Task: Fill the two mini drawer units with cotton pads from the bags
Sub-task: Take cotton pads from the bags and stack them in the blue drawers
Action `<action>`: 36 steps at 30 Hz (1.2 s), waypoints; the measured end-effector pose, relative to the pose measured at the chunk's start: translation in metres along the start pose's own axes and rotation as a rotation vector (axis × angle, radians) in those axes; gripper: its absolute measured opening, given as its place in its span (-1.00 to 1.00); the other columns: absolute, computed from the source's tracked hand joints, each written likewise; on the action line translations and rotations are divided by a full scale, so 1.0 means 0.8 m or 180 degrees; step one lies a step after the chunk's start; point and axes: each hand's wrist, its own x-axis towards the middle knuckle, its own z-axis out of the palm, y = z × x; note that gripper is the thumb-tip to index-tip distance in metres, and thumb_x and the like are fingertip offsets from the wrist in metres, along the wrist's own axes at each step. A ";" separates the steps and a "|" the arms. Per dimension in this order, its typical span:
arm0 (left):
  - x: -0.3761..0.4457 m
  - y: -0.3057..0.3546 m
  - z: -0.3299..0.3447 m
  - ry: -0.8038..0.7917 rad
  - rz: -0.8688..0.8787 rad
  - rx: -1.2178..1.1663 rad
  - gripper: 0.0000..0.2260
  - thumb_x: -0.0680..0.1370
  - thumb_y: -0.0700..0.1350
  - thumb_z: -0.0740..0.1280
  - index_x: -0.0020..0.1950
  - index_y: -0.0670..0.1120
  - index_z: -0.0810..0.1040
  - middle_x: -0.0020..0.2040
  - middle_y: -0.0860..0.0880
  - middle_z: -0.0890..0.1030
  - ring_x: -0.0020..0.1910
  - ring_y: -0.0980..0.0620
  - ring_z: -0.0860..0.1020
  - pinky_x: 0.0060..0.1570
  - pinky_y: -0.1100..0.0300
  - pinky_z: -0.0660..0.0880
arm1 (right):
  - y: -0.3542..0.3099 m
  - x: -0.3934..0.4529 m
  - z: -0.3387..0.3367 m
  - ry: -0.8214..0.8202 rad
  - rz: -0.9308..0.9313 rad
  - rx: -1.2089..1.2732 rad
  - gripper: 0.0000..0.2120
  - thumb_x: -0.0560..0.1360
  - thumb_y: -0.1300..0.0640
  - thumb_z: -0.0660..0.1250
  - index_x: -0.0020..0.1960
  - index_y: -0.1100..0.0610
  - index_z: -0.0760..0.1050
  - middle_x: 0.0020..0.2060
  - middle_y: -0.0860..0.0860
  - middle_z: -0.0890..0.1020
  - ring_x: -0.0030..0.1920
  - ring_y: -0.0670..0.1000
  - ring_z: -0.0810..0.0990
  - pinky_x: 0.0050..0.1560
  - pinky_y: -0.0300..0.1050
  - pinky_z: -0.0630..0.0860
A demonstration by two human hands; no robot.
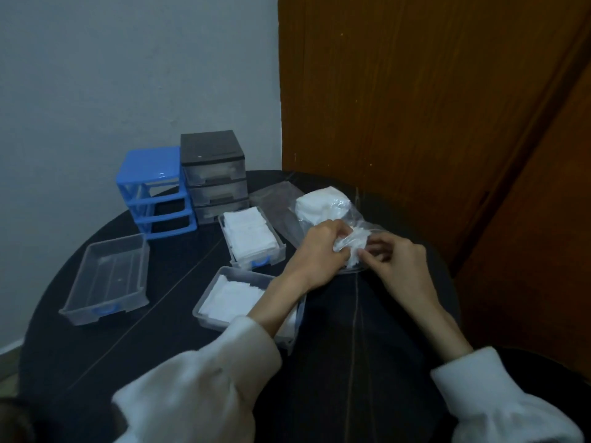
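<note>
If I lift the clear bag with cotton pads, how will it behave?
The clear bag looks thin and crinkled, so it will probably sag and change shape. Its cotton pads likely make it very light. The glossy film may slip between fingers.

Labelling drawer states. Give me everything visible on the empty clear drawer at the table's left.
The empty drawer is a shallow rectangular tray of translucent, frosted-looking plastic with a blue handle on its near end. It has been pulled out of its unit and lies flat and upright on the dark round table, near the left edge, angled slightly. No cotton pads show inside. It sits in front of the blue drawer frame, apart from it. Neither hand touches it.
</note>
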 end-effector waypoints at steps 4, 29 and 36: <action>0.001 -0.002 0.004 0.0123 0.0057 -0.0097 -0.70 0.50 -0.13 0.38 0.22 -0.13 0.49 0.17 -0.08 0.53 0.11 0.07 0.48 0.02 0.31 0.34 | -0.005 0.004 0.003 -0.0013 0.0016 0.0135 -0.84 0.42 0.19 0.44 -0.02 0.10 0.54 -0.32 -0.17 0.51 -0.32 -0.28 0.52 -0.28 -0.55 0.42; 0.002 -0.005 0.010 0.0313 -0.0045 -0.0223 -0.73 0.49 -0.22 0.35 0.19 -0.10 0.53 0.07 -0.02 0.60 -0.02 0.15 0.52 -0.09 0.43 0.33 | -0.001 -0.003 -0.017 0.0658 -0.0379 0.0191 -0.93 0.43 0.26 0.35 -0.19 0.13 0.58 -0.31 -0.02 0.59 -0.28 -0.15 0.51 -0.28 -0.39 0.37; -0.007 -0.001 -0.009 0.0163 -0.0003 -0.0181 -0.61 0.46 -0.21 0.40 0.27 -0.07 0.47 0.20 0.02 0.54 0.06 0.20 0.44 -0.13 0.56 0.27 | -0.028 -0.006 -0.034 0.0613 -0.0563 0.0568 -0.87 0.48 0.27 0.33 -0.11 0.06 0.56 -0.22 -0.06 0.57 -0.16 -0.28 0.51 -0.21 -0.40 0.42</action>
